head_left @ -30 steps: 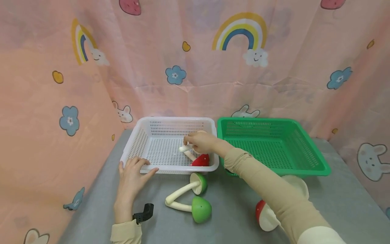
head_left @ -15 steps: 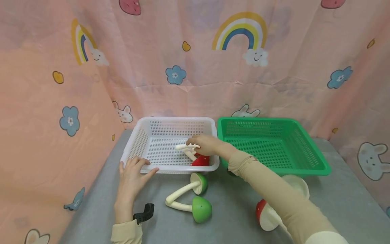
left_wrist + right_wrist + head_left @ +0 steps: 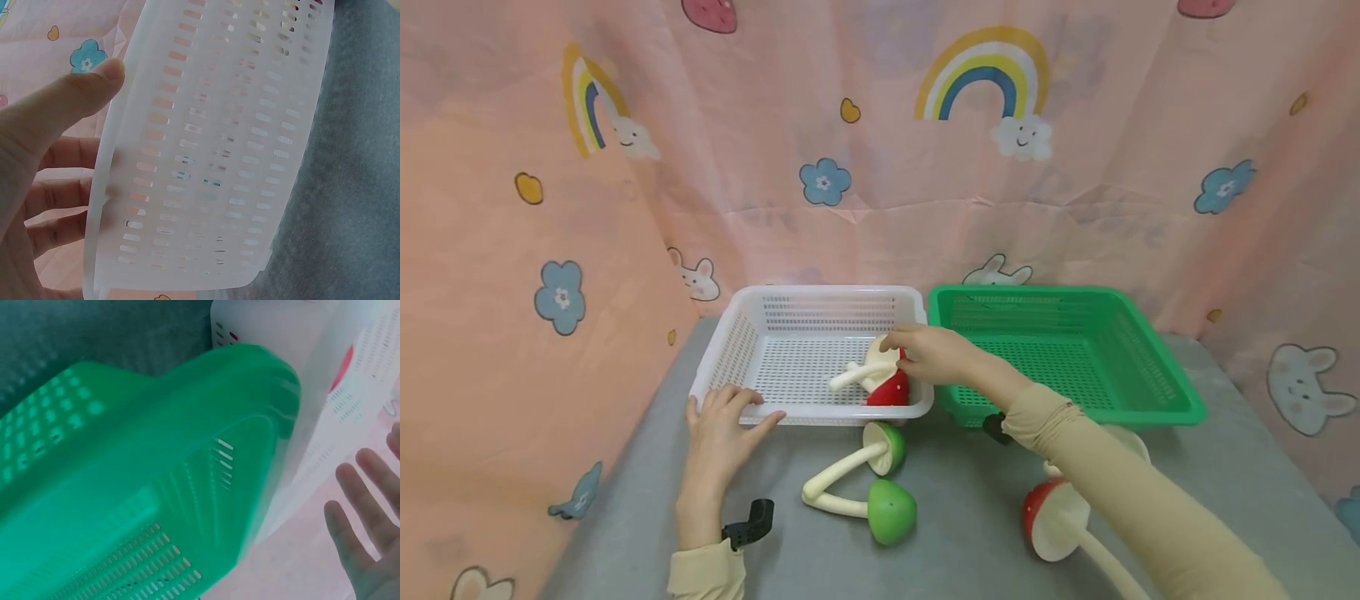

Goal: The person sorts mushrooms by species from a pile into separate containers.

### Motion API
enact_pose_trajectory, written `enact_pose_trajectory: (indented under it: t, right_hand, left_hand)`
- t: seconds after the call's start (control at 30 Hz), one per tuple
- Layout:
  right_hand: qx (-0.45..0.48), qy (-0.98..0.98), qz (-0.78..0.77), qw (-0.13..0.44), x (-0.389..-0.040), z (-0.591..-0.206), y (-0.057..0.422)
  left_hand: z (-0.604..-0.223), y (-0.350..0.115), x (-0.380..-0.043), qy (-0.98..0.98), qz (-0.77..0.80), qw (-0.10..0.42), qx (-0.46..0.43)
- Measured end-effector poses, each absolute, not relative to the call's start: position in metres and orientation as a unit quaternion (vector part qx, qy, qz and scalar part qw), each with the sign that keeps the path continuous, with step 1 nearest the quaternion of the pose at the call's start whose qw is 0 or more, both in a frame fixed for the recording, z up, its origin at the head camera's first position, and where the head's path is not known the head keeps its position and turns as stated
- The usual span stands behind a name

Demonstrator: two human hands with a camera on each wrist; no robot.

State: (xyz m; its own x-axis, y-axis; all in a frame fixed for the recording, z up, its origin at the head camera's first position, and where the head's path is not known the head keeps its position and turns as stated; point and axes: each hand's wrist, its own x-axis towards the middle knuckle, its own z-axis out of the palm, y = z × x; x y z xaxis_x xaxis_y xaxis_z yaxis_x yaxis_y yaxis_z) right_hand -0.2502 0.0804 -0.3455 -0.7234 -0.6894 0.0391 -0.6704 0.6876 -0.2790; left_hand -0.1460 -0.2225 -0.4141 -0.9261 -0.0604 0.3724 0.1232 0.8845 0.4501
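Note:
In the head view, my left hand (image 3: 718, 442) holds the front-left rim of the white basket (image 3: 812, 413). The left wrist view shows its thumb on the outer side and its fingers behind the wall. My right hand (image 3: 936, 354) hovers over that basket's right end; the right wrist view shows its fingers (image 3: 362, 494) extended and apart, holding nothing. Below it lie two toy mushrooms: one shows a pale underside (image 3: 880, 352), the other a red cap (image 3: 889, 390). Two green toy mushrooms (image 3: 891, 510) lie in front of the basket, their stem ends together.
A green basket (image 3: 1150, 408) stands right beside the white one, beneath my right forearm. On the grey table (image 3: 970, 533) at right lies a red-capped toy mushroom (image 3: 1052, 525); another pale cap (image 3: 1131, 437) is partly hidden by my sleeve. A pink patterned curtain (image 3: 895, 242) hangs behind.
My right hand has let go of a toy mushroom, which now lies in the white basket on the other one, and has drawn back to the right. The left hand keeps its place.

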Motion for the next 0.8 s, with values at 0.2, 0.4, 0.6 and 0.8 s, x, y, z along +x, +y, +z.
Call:
enact_pose_trajectory:
  t: [0.2,0.4,0.6,0.8]
  right_hand:
    - [-0.352,0.924,-0.148,0.025,-0.234,-0.341,0.098]
    - [-0.353,0.925,-0.141,0.005,-0.218,-0.341,0.119]
    - [-0.354,0.924,-0.138,-0.029,-0.199,-0.341,0.141]
    - [-0.35,0.926,-0.131,-0.055,-0.179,-0.341,0.16]
  left_hand:
    - [-0.413,-0.224,-0.145,-0.953,-0.242,0.18,-0.013]
    - [-0.412,-0.224,-0.145,-0.953,-0.24,0.186,-0.015]
    - [-0.411,-0.224,-0.145,-0.954,-0.243,0.174,-0.013]
    - [-0.412,-0.224,-0.144,-0.954,-0.243,0.174,-0.017]
